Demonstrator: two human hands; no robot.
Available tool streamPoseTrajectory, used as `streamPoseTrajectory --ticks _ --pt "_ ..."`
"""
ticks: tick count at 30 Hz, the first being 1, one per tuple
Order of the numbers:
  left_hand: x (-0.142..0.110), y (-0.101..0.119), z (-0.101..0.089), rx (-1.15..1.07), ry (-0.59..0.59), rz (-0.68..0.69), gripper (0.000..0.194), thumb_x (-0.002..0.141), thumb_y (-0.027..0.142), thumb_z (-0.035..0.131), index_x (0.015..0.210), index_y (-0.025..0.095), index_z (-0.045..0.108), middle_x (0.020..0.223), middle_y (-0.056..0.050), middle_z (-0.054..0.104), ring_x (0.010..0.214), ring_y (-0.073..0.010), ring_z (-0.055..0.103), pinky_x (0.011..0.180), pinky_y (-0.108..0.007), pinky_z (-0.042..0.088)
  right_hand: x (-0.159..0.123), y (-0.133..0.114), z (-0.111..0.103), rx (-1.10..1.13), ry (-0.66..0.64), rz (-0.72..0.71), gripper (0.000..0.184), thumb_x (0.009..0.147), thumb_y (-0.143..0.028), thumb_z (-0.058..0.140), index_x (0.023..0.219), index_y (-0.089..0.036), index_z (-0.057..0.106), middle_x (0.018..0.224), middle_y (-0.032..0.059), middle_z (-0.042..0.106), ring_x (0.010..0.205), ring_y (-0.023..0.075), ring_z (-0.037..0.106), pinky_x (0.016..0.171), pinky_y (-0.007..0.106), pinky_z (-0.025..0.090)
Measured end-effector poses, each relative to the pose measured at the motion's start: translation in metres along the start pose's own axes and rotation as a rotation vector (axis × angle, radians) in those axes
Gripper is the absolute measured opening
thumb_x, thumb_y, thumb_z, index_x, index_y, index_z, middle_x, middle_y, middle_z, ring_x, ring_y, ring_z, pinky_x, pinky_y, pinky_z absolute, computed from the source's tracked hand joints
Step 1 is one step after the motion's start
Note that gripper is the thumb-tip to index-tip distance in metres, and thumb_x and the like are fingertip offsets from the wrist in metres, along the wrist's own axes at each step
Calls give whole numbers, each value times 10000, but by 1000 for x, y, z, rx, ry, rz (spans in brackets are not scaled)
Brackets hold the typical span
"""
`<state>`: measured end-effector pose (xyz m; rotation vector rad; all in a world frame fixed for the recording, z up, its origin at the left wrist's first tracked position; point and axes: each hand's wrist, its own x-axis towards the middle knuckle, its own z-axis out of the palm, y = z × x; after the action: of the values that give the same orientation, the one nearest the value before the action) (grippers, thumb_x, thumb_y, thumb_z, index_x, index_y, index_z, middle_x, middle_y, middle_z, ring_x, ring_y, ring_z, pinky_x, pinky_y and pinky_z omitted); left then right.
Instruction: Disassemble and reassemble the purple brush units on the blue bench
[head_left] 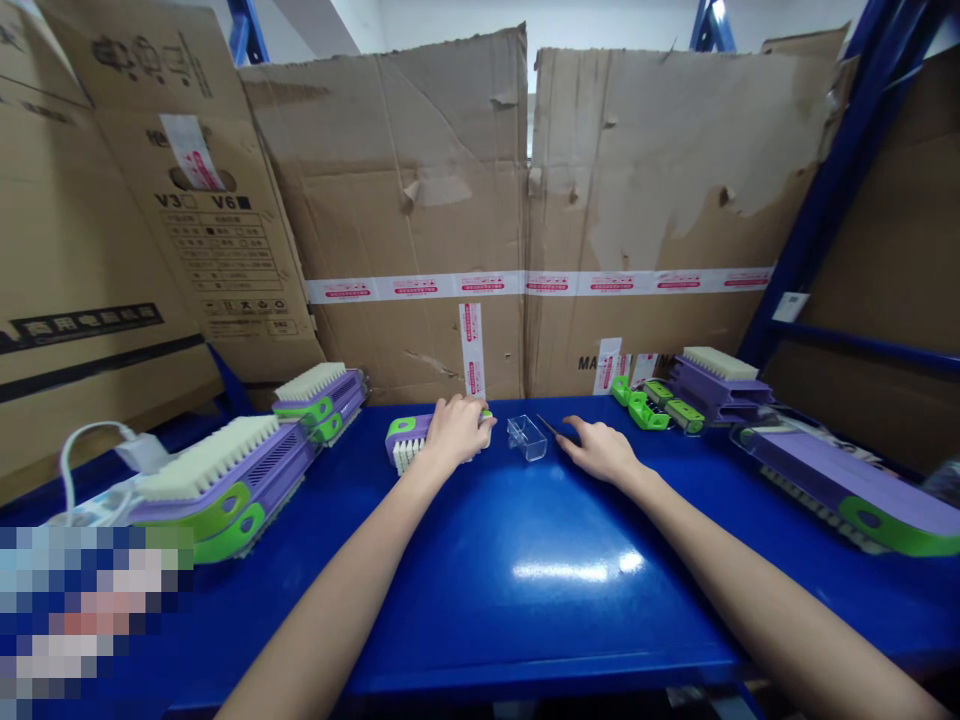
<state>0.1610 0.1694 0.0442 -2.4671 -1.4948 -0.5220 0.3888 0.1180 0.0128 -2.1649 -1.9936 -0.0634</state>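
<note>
My left hand [455, 430] is closed over the top of a small purple and green brush [405, 430], whose pale bristles show at its left, towards me. Its fingers hide the brush's middle. To the right of it, a small clear plastic box [528, 440] lies on the blue table. Just beyond that box is my right hand [600, 450], with a thin dark pointed tool [547, 424] at its fingertips, pointing away to the left. The tool's exact kind is too small to make out.
Purple and green brushes [247, 480] line the left, beside a white plug and cable [139, 450]. Small green parts [649, 410], a stacked purple brush [716, 385] and a long purple brush [855, 485] are on the right. Cardboard sheets [420, 220] wall the back; blue metal posts [817, 180] frame it.
</note>
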Motion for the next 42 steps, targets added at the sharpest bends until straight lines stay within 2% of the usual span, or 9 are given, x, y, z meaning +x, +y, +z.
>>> streamPoseTrajectory --ticks 4,13,17,20,25,31,35,39,42 --pt "-1 2 -1 8 10 4 285 882 375 482 1010 208 674 995 -95 688 1006 -271 583 858 -397 392 -3 -4 -2 25 24 -34 452 897 -485 371 1222 -226 547 1066 108 663 962 263 628 724 327 434" --pt "-2 0 0 -48 55 68 251 897 267 471 1065 230 654 1032 -69 683 1028 -257 556 853 -393 395 -9 -13 -2 68 205 -145 367 914 -451 383 1119 -249 610 999 50 638 869 183 616 609 259 383" --pt "-1 0 -4 -203 45 9 221 839 274 547 1013 266 683 1026 -18 697 1002 -242 569 860 -375 416 -9 -13 -1 101 242 -179 341 915 -429 393 1095 -249 620 981 36 634 862 177 612 593 252 361" --pt "-1 0 -4 -272 42 -38 220 800 301 582 983 266 699 985 -18 704 963 -229 589 846 -349 436 -10 -14 -1 122 252 -191 330 916 -416 401 1100 -250 619 984 31 633 865 171 610 603 249 362" --pt "-3 4 -1 -222 121 -8 194 814 303 574 953 265 704 972 -17 704 950 -232 592 850 -369 427 -13 -18 -3 137 262 -202 316 919 -406 410 1108 -257 615 1005 27 627 884 155 606 622 242 378" --pt "-5 12 -1 -254 191 25 193 848 347 565 958 254 692 962 -13 703 913 -204 605 791 -313 441 -15 -22 -2 144 266 -234 318 921 -402 410 1124 -258 608 1024 28 620 871 142 608 641 234 398" --pt "-6 12 0 -236 219 46 170 860 325 560 962 253 676 979 -13 693 947 -198 589 812 -326 414 -15 -21 -1 142 278 -241 325 922 -406 406 1130 -258 606 1018 33 620 863 140 608 639 229 409" --pt "-7 13 -1 -255 312 47 188 886 352 534 966 235 657 1002 -20 688 966 -193 570 851 -343 374 -17 -23 -2 195 365 -304 337 919 -405 415 1156 -245 594 1020 43 615 871 144 600 681 232 442" --pt "-9 19 -3 -323 389 55 197 892 367 530 954 221 646 990 -17 690 940 -175 574 866 -328 367 -20 -29 -2 261 472 -392 406 900 -433 447 1228 -216 545 1051 69 608 962 174 579 762 258 469"
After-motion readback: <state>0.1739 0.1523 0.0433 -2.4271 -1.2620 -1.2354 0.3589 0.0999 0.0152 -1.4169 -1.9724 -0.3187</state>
